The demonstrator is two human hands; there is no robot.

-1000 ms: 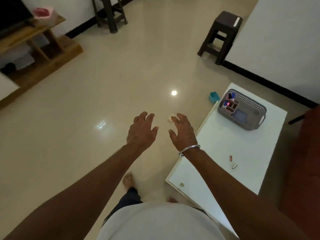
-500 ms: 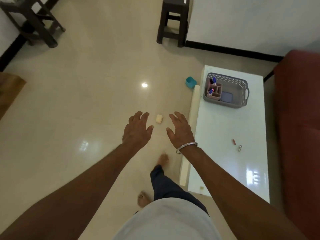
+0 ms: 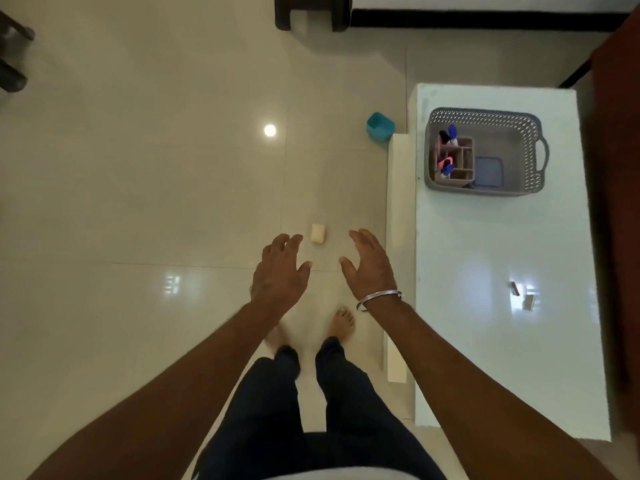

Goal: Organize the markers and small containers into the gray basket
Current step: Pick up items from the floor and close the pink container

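Hands: our left hand and right hand hang spread and empty above the floor.
Cream container: on the floor just beyond our fingertips; the teal container lies farther off beside the bench.
Gray basket: on the bench, markers already upright inside.
Handling: we judge the cream piece light, rigid and smooth; pinch its long sides.
Change: since a second ago we have stepped closer, now facing straight down.
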